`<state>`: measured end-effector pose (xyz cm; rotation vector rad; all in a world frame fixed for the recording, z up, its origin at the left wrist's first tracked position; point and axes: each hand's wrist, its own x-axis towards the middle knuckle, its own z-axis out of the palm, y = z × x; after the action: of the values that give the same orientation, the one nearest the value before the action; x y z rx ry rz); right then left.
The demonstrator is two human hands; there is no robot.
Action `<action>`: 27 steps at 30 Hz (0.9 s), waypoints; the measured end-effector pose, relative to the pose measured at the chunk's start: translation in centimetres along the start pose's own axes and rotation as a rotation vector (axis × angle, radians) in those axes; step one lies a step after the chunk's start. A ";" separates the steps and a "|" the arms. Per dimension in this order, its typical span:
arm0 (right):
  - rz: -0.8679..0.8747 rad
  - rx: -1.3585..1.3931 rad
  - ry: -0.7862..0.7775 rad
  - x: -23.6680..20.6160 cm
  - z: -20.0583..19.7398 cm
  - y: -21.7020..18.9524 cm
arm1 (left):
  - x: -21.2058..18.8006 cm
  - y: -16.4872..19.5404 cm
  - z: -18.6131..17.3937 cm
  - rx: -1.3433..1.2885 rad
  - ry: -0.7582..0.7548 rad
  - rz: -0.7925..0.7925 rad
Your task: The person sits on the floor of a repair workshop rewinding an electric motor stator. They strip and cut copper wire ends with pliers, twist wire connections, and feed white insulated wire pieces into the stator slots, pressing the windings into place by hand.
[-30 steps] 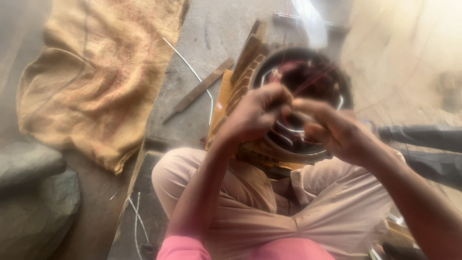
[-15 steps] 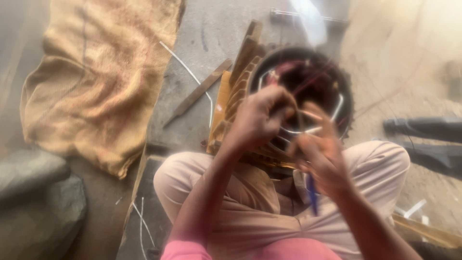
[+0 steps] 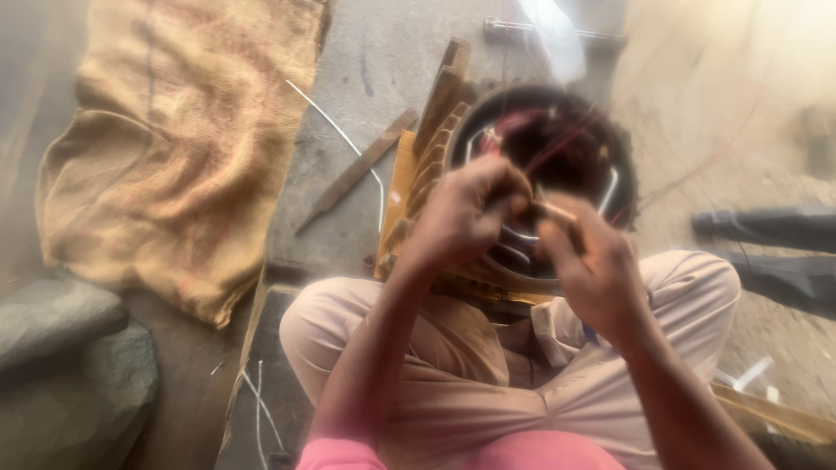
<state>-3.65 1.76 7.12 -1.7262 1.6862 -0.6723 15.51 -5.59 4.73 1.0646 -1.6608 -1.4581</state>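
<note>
— Knees first: the person sits cross-legged in beige trousers (image 3: pixel 453 374), and both hands are raised over the lap. What has changed in the last half second?

— Little. The left hand (image 3: pixel 466 213) stays clenched, fingertips pinched toward the right hand; what it pinches is too blurred to tell. The right hand (image 3: pixel 596 274) has stayed just beside it, closed around a thin stick-like piece (image 3: pixel 553 211) that pokes toward the left fingertips. A second ago the right hand sat further right and the two were more spread.

— And the thing they work over?

— Just behind the hands, as before: a dark round motor stator (image 3: pixel 544 165) with reddish wire (image 3: pixel 557 144) across its opening, resting against a ribbed wooden frame (image 3: pixel 427 165).

— Further out?

— A flat metal strip (image 3: pixel 357 170) and a white wire (image 3: pixel 344 139) lie on the concrete floor (image 3: pixel 392 52), burlap sacking (image 3: pixel 174 148) to the left, grey stones (image 3: pixel 70 365) at the lower left. The view has shifted only slightly.
</note>
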 end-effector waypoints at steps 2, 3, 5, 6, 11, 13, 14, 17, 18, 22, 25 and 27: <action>-0.193 -0.051 0.040 1.6 1.0 0.3 | -0.1 0.1 -0.3 0.012 0.001 0.055; -0.158 -0.056 0.044 2.3 1.5 0.4 | -0.1 0.1 -0.4 0.004 0.004 0.036; -0.073 -0.073 0.063 3.3 2.2 0.6 | 0.0 0.1 -0.5 -0.018 -0.008 0.001; -0.095 -0.060 0.079 3.6 2.6 0.6 | 0.1 0.1 -0.5 -0.018 -0.005 -0.004; -0.030 -0.024 0.086 2.9 1.6 1.3 | 0.1 -0.1 -0.2 -0.059 -0.005 0.006; -0.309 -0.025 0.171 2.3 0.3 2.3 | 0.0 -0.1 -0.3 0.001 -0.012 0.026; -0.168 0.120 0.267 2.0 -0.8 2.9 | 0.0 -0.1 -0.3 0.028 -0.007 0.035; -0.294 -0.121 0.303 2.4 -2.2 5.0 | 0.1 -0.1 -0.5 -0.010 -0.002 0.060; -0.425 -0.311 0.286 3.0 -2.0 5.5 | 0.1 0.0 -0.5 -0.009 -0.013 0.030; -0.687 -0.320 0.003 5.3 -1.6 4.2 | 0.2 0.0 -0.7 -0.013 -0.067 -0.013; -0.779 -0.407 -0.056 5.9 -4.3 0.4 | 0.1 -0.1 -0.8 -0.060 -0.069 -0.004; -0.950 -0.500 -0.001 6.0 -7.5 -2.0 | 0.1 -0.1 -0.9 -0.092 -0.062 -0.010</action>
<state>-7.51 -4.92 13.24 -2.9142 0.9867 -0.6542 16.25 -6.09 4.80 0.9878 -1.6161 -1.5731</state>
